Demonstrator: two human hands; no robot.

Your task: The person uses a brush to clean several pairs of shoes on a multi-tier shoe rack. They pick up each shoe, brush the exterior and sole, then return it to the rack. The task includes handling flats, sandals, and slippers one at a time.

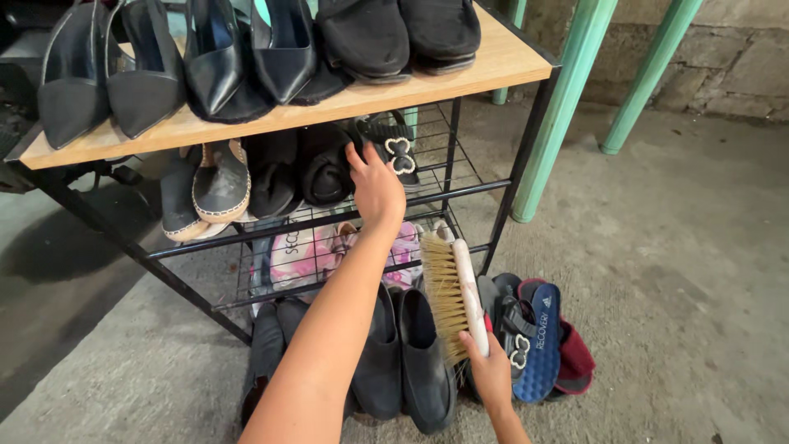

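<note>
Two hands work at the black wire shoe rack with wooden top point(493, 62): the left hand point(376, 187) reaches onto its middle shelf, fingers spread on a black sandal with white buckle point(393, 148), probably light and floppy, best taken by its sole edge; the right hand point(491, 372), below, clasps a stiff pale-bristled scrub brush point(454, 289).

A home's rough concrete entry: a shoe rack point(509, 62) crowded with worn household footwear.

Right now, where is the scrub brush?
In the head view, the scrub brush is held upright in the right hand, low and right of centre, in front of the shoe rack, between black loafers and blue slide sandals.
</note>
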